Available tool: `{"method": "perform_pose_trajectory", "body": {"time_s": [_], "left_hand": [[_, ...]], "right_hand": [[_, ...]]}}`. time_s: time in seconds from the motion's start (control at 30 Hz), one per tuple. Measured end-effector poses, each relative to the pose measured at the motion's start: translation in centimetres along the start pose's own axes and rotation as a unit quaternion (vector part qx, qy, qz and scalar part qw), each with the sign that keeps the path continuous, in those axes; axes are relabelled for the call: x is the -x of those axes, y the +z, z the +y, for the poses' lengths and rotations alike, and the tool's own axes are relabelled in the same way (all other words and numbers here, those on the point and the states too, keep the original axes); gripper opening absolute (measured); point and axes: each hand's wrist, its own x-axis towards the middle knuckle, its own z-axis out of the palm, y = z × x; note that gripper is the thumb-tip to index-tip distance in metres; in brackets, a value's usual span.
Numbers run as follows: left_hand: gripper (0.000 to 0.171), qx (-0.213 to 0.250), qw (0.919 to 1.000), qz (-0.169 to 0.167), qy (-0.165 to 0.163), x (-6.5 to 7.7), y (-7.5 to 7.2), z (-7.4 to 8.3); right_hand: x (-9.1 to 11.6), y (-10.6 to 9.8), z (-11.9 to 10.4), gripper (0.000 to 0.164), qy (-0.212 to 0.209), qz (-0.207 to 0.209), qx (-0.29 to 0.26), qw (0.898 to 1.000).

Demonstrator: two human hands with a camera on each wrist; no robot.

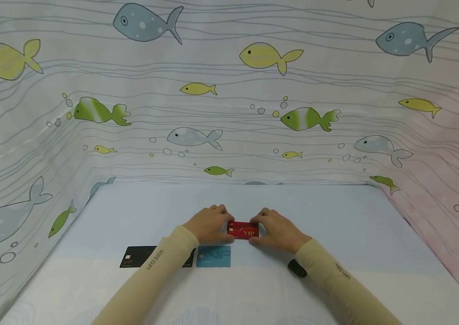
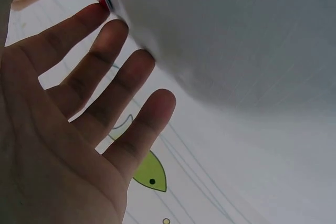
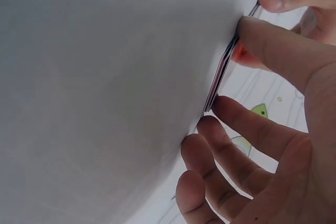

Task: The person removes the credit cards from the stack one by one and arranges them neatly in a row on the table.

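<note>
A red card marked VIP point(image 1: 243, 230) lies on the white table between my hands. In the right wrist view its edge shows several thin layers, like a small stack of cards point(image 3: 220, 74). My left hand point(image 1: 211, 224) holds the left end, thumb at the near edge and fingers at the far edge. At the right end my right hand point(image 1: 276, 229) grips in the same way, its thumb and index finger on opposite edges. Nearer to me lie a blue VIP card point(image 1: 213, 257) and black VIP cards point(image 1: 136, 256), partly covered by my left sleeve.
A small black object point(image 1: 297, 268) sits beside my right sleeve, at the wrist. Fish-patterned cloth point(image 1: 229, 113) hangs behind the table point(image 1: 335, 207) and along both its sides.
</note>
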Motion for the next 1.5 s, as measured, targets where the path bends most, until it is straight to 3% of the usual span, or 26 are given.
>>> {"method": "perform_pose_trajectory", "body": {"time_s": [0.93, 1.5], "left_hand": [[0.049, 0.001, 1.0000, 0.000, 0.002, -0.13, -0.12, -0.01], [0.050, -0.021, 0.9991, 0.018, 0.032, 0.03, -0.65, 0.31]], "right_hand": [[-0.19, -0.19, -0.09, 0.046, 0.007, 0.002, -0.019, 1.000], [0.28, -0.54, 0.15, 0.048, 0.001, 0.004, -0.008, 1.000]]}}
